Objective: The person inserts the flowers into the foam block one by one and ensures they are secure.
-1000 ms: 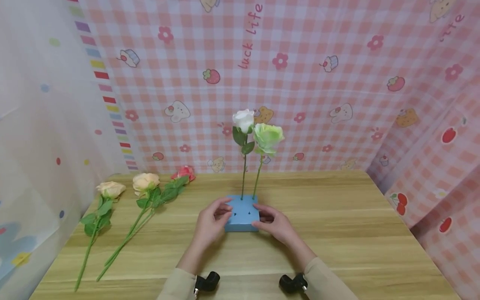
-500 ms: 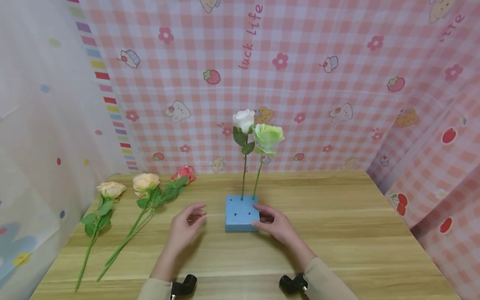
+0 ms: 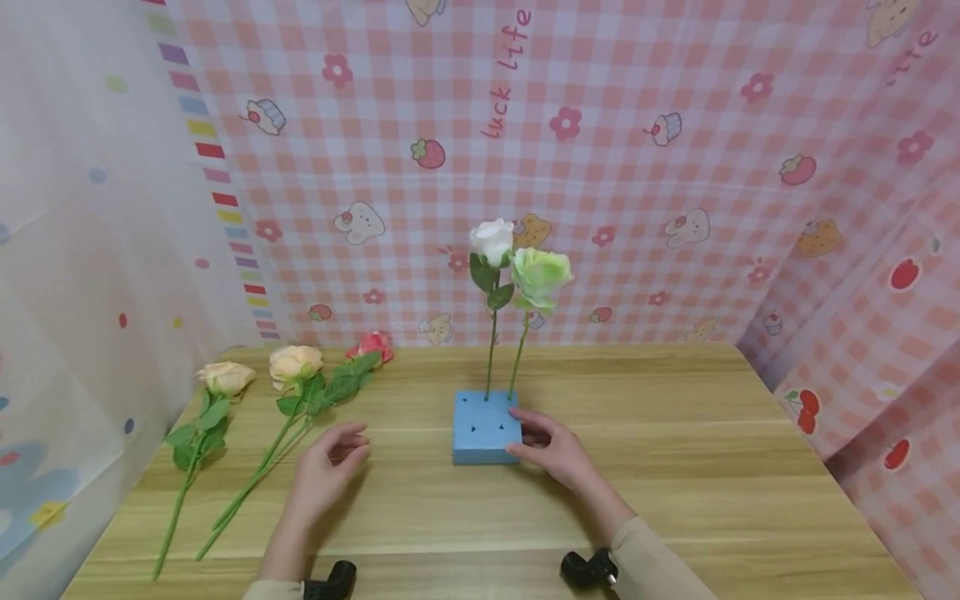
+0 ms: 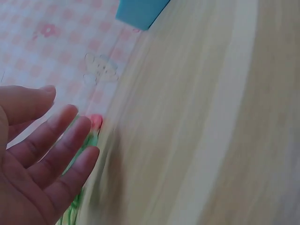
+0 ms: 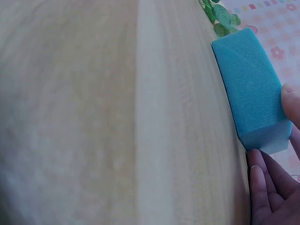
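Note:
A blue foam block (image 3: 472,451) with small holes in its top stands mid-table. A white rose (image 3: 492,242) and a pale green rose (image 3: 542,277) rise upright from its rear holes. My right hand (image 3: 551,446) holds the block's right edge, its thumb (image 5: 291,101) against the upper edge and other fingers along the side. Nothing is in my left hand (image 3: 324,475), which hovers between the block and the loose flowers, its fingers loosely bent in the left wrist view. Nearest to it lies a peach rose (image 3: 296,366), beside a red rose (image 3: 372,345) with crossing stems.
Another peach rose (image 3: 227,378) lies at the far left of the wooden table (image 3: 660,467). A pink checked cloth (image 3: 600,183) hangs behind the table, and a white dotted cloth (image 3: 97,275) hangs at the left.
My left hand has let go of the block's left side and moved left towards the lying flowers. My right hand stays at the block, and both upright roses stand as before.

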Demonstrator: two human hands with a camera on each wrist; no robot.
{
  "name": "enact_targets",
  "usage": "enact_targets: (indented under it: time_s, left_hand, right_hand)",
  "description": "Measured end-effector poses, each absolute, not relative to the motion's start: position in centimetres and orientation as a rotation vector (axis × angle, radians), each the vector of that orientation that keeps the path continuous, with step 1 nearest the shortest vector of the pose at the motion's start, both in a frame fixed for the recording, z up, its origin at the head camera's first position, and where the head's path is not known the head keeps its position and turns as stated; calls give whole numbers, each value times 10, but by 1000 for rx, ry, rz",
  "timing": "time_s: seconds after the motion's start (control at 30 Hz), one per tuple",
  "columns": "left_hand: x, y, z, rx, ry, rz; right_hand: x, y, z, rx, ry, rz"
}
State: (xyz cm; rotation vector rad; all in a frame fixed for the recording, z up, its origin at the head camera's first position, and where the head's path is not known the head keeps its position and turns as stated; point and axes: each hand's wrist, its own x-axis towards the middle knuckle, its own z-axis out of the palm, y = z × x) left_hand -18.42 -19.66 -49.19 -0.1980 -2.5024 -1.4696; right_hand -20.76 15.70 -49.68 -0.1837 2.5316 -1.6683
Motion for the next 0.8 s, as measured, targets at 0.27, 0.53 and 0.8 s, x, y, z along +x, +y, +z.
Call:
enact_targets:
  time_s: [0.27,0.53,0.8]
  left_hand:
    - [-179,-222,-485,-130,-2523,-1446]
    - [-178,-251,-476,-133,-2503,-1365]
    - [-178,-273,-469,-72,-2573,-1315]
  right_hand:
    - [-208,157,-497,-203,2533,-1664]
    - [-209,158,-498,-170,2533,-1661]
    - [-209,158,-499,-181,2535,-1660]
